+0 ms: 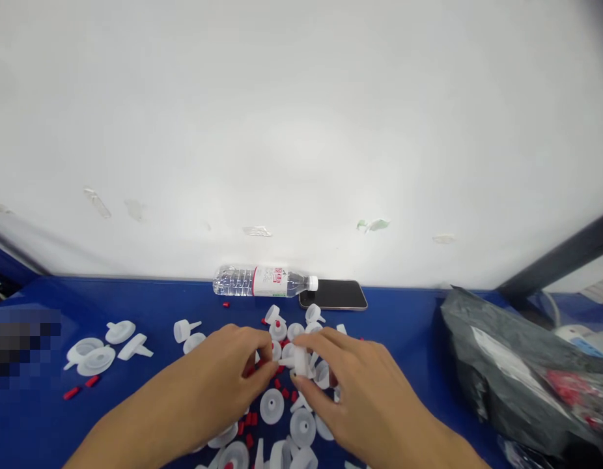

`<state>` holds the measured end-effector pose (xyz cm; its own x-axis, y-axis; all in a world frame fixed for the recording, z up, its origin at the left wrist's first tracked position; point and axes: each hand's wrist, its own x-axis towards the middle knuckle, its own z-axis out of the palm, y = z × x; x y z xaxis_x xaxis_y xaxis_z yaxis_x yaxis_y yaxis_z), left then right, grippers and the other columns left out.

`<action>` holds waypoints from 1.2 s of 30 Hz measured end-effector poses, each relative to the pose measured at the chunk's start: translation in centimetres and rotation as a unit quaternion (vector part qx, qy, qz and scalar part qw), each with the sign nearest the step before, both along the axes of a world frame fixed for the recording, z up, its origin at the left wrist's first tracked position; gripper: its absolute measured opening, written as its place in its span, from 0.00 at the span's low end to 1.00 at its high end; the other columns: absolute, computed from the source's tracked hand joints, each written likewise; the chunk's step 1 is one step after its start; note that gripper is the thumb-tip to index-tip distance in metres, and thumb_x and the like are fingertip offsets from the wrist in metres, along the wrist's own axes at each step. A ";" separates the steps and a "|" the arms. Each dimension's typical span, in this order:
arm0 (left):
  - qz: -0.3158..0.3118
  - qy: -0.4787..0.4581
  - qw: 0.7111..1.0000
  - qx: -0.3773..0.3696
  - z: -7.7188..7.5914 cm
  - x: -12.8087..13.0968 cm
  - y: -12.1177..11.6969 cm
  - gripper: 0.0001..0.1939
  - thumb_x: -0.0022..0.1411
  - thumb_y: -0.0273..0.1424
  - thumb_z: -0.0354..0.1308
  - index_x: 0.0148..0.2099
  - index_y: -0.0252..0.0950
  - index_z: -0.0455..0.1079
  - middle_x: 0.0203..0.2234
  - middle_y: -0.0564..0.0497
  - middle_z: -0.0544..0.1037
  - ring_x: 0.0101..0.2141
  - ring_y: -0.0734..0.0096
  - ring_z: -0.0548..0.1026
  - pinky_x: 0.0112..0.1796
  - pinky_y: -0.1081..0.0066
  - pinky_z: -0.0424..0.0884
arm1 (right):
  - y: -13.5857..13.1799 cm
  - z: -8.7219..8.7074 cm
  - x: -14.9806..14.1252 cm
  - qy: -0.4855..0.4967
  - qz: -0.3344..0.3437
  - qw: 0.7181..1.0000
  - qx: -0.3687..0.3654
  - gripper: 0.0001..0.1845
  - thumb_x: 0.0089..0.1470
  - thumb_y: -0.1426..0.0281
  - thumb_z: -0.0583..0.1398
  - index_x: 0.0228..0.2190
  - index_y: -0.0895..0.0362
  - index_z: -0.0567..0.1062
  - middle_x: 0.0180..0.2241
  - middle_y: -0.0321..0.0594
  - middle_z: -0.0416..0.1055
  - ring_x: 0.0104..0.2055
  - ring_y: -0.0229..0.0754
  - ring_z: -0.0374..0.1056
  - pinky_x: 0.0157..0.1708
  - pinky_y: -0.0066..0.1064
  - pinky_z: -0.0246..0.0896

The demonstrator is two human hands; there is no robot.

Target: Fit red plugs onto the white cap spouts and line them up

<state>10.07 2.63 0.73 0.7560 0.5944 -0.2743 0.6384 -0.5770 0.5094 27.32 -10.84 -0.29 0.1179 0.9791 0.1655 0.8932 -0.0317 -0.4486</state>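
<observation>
Both my hands meet over a pile of white plastic caps (273, 405) and small red plugs (248, 419) on the blue table (399, 326). My right hand (350, 378) pinches a white cap piece (300, 362) between thumb and fingers. My left hand (233, 365) is closed in a pinch right beside it, fingertips near a red plug; what it holds is too small to name. More white caps (99, 355) lie apart at the left.
A clear water bottle (262, 281) lies on its side against the white wall, with a dark phone (333, 294) next to it. A grey plastic bag (516, 378) sits at the right. Loose red plugs (71, 393) lie at the left.
</observation>
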 end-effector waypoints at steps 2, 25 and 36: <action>-0.020 0.001 1.000 0.002 -0.2 -0.6 0.0 0.13 0.68 0.41 0.51 0.35 0.44 0.74 0.24 0.54 0.74 0.28 0.68 0.67 0.31 0.67 0.55 | 0.0 -0.4 -0.2 -0.007 0.011 0.999 -0.031 0.18 0.61 0.64 0.62 0.53 0.43 0.75 0.45 0.33 0.79 0.34 0.45 0.77 0.32 0.35 0.63; -0.026 0.029 0.996 0.077 -1.3 -0.3 4.1 0.14 0.64 0.31 0.51 0.44 0.46 0.77 0.36 0.51 0.83 0.36 0.61 0.79 0.35 0.66 0.66 | 3.7 -2.1 -2.4 -0.008 0.047 0.999 -0.025 0.13 0.67 0.68 0.60 0.51 0.48 0.78 0.46 0.37 0.77 0.39 0.44 0.77 0.34 0.33 0.66; -0.054 0.033 0.992 0.110 -1.8 -0.7 3.4 0.16 0.62 0.27 0.52 0.47 0.44 0.76 0.41 0.47 0.83 0.44 0.49 0.80 0.38 0.59 0.69 | 4.1 -3.5 -2.4 -0.028 0.060 0.998 0.010 0.08 0.65 0.76 0.61 0.38 0.51 0.79 0.35 0.35 0.80 0.38 0.43 0.76 0.34 0.30 0.64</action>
<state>9.41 6.06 -1.07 0.8036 0.5611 -0.1981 0.5940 -0.7366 0.3234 24.89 -6.72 -3.79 -0.0108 0.9822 0.1874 0.9136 0.0859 -0.3975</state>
